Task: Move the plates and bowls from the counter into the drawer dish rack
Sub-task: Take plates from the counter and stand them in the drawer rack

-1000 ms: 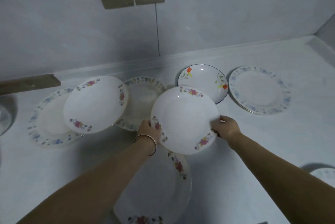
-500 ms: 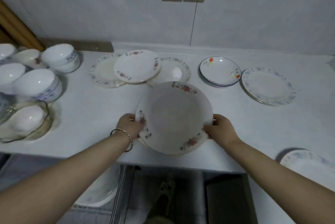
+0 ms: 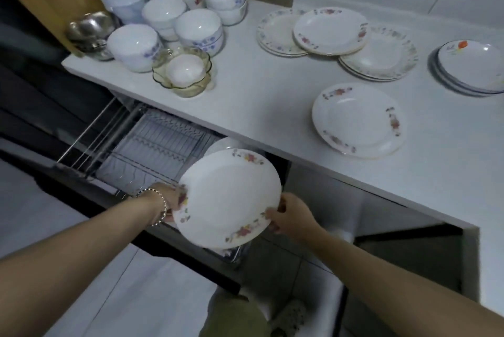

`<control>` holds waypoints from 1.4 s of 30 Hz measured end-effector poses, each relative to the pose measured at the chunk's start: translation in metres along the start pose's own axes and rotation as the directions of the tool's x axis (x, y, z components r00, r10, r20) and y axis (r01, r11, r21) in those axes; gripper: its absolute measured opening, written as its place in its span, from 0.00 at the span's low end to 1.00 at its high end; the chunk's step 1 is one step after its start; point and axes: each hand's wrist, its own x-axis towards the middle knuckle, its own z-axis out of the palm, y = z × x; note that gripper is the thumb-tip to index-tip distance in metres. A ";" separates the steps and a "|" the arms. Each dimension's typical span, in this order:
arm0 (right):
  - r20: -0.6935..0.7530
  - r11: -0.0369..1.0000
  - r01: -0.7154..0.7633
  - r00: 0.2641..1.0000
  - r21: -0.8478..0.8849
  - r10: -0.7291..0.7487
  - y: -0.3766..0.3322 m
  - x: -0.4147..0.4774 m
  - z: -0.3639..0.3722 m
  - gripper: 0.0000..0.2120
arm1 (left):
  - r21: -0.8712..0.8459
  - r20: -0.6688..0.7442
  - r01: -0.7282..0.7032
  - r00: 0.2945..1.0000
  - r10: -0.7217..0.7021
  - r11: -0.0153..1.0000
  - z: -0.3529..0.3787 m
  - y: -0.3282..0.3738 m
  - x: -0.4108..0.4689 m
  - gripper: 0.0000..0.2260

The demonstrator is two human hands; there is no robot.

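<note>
I have the flower-rimmed plate (image 3: 229,197) gripped at its edges, my left hand (image 3: 171,200) curled on the left rim and my right hand (image 3: 289,214) pinching the lower right rim. It hangs tilted over the near right part of the open drawer dish rack (image 3: 152,145), below the front edge of the surface (image 3: 245,102). Just behind it in the rack I see the top of another plate (image 3: 226,143), while on the surface a matching plate (image 3: 357,120) lies flat near the front, stacked plates (image 3: 330,30) sit toward the wall and the bowls (image 3: 163,17) crowd the left end.
</note>
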 end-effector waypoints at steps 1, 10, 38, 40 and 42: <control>0.015 1.000 -0.030 0.999 0.003 0.030 -0.001 0.010 0.013 0.13 | 0.023 0.005 0.023 1.000 -0.023 0.999 -0.006 -0.006 0.011 0.07; -0.018 0.906 -0.376 0.922 0.193 0.386 0.002 0.131 0.117 0.16 | 0.317 0.028 -0.060 0.998 0.054 0.947 -0.027 0.004 0.149 0.17; -0.369 0.877 -0.437 0.795 0.202 0.481 0.023 0.247 0.144 0.20 | 0.298 0.358 -0.342 0.906 0.228 0.891 0.063 0.028 0.299 0.26; -0.282 0.908 -0.400 0.863 0.123 0.418 0.015 0.226 0.133 0.18 | 0.482 0.363 -0.407 0.899 0.246 0.775 0.047 0.042 0.252 0.25; -0.183 0.925 -0.378 0.907 0.034 0.378 0.008 0.203 0.115 0.19 | 0.488 0.498 -0.533 0.820 0.281 0.691 0.039 0.058 0.201 0.20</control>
